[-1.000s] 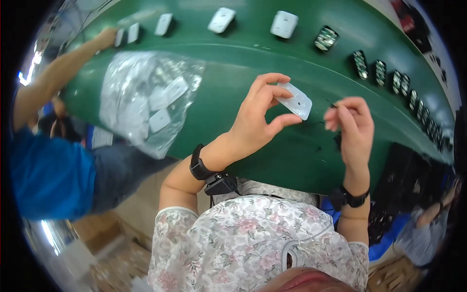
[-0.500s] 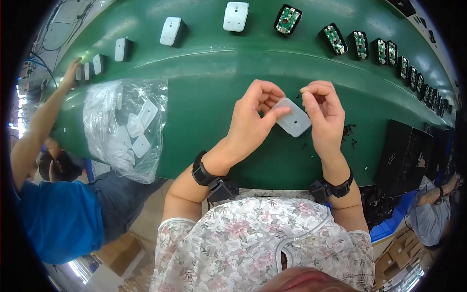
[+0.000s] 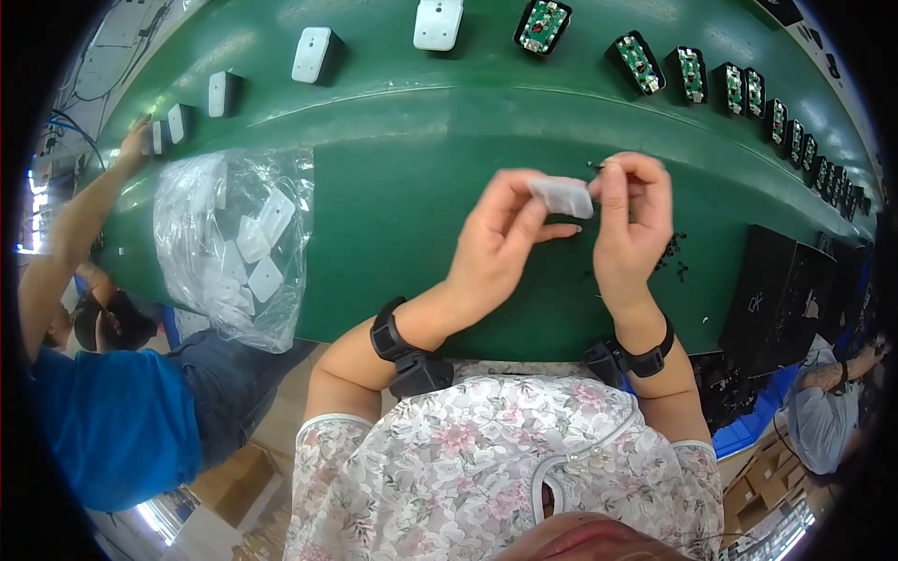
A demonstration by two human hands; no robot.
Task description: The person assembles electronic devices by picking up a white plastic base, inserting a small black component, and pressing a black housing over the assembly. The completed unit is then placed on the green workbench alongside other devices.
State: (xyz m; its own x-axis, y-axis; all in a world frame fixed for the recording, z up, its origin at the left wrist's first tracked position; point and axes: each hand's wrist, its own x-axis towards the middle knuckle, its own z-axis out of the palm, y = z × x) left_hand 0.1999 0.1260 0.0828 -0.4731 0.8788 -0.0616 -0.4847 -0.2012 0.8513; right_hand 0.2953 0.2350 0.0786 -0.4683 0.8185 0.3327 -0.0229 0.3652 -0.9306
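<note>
My left hand point(image 3: 494, 234) holds a white plastic cover point(image 3: 564, 198) between thumb and fingers, tilted up above the green table. Close to its right edge, my right hand point(image 3: 636, 213) pinches a small black part point(image 3: 594, 165) at the fingertips; its exact kind is too small to make out. Several similar small black parts point(image 3: 671, 256) lie scattered on the table beside my right wrist. To the left, a clear plastic bag point(image 3: 187, 210) holds several more white covers point(image 3: 266, 280).
Along the far strip stand white-topped housings point(image 3: 311, 54) and open black housings with green circuit boards point(image 3: 543, 27). A black box point(image 3: 774, 304) and a blue bin point(image 3: 748, 425) sit at the right. A co-worker's arm point(image 3: 70, 224) reaches in from the left.
My left hand has tipped the white cover up from a flatter pose. My right hand has turned slightly, and the small black part now shows beyond its fingertips.
</note>
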